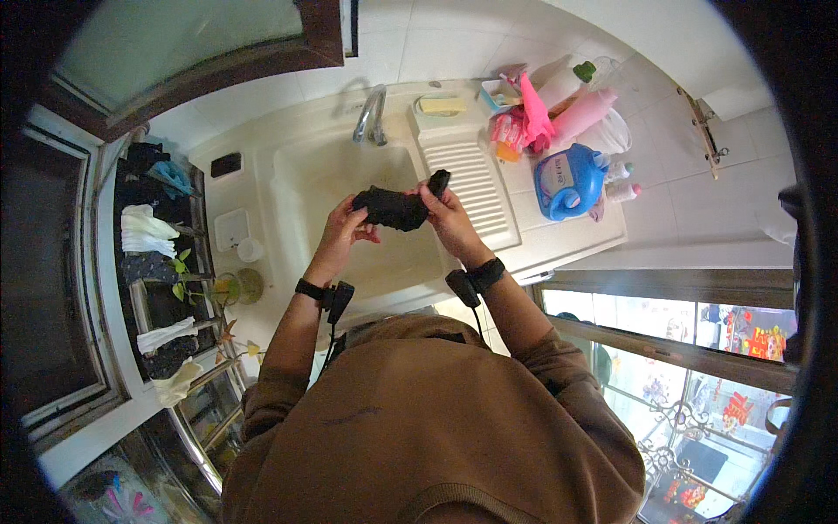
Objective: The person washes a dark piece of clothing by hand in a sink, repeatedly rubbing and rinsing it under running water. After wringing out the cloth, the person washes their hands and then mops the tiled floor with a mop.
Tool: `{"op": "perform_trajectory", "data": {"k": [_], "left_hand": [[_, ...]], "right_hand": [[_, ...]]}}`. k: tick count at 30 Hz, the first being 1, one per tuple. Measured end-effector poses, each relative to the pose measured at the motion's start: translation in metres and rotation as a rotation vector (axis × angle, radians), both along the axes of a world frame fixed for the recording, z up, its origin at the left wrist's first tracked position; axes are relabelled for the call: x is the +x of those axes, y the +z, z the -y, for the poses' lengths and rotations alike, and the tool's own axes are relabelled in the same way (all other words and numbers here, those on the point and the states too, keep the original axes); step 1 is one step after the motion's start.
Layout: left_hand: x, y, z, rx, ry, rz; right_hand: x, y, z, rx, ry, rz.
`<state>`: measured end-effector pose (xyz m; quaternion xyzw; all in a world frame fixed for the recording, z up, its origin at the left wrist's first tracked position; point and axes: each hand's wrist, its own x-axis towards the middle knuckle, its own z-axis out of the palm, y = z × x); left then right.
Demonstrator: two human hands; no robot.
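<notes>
A dark piece of cloth (391, 208), perhaps a sock, is stretched between my two hands above the sink basin (308, 196). My left hand (347, 226) pinches its left end between thumb and fingers. At the other end, my right hand (442, 206) grips the cloth, and a dark tip sticks up past the thumb. Behind the hands stands a chrome faucet (372, 114), and no running water is visible. To the right of my right hand lies the ribbed washboard (468, 183) moulded into the sink.
A blue detergent jug (569, 181), a pink bottle (584, 116) and pink gloves or cloth (537, 114) crowd the right counter. A soap bar (442, 105) rests behind the washboard. On the left ledge are a black phone-like object (226, 165), a small white cup (249, 249) and glass jars (250, 286).
</notes>
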<state>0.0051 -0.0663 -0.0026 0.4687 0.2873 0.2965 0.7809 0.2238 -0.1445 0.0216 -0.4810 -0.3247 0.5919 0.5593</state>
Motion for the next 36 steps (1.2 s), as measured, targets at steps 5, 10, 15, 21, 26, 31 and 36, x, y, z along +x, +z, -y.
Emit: {"op": "perform_trajectory", "data": {"k": [5,10,15,21,26,31,36], "left_hand": [[0.024,0.019,0.019,-0.142,0.125,0.187],[0.045,0.041,0.033,-0.003,0.303,0.098],[0.057,0.060,0.040,0.286,0.369,-0.084],[0.035,0.079,0.052,0.136,0.314,-0.234],[0.005,0.082,0.054,0.274,0.298,-0.212],[-0.035,0.072,0.071,0.129,0.298,0.161],[-0.097,0.070,0.084,0.218,0.633,-0.182]], "right_hand": [[0.030,0.011,0.011,0.032,0.050,-0.090],[0.050,0.027,0.017,0.042,0.220,0.098],[0.039,0.033,-0.001,0.140,0.364,0.280],[0.027,0.051,-0.015,0.279,0.472,0.572],[0.009,0.073,-0.022,0.583,0.463,0.932],[-0.025,0.073,-0.026,0.185,0.514,0.042],[-0.056,0.069,-0.032,0.208,0.583,0.064]]}}
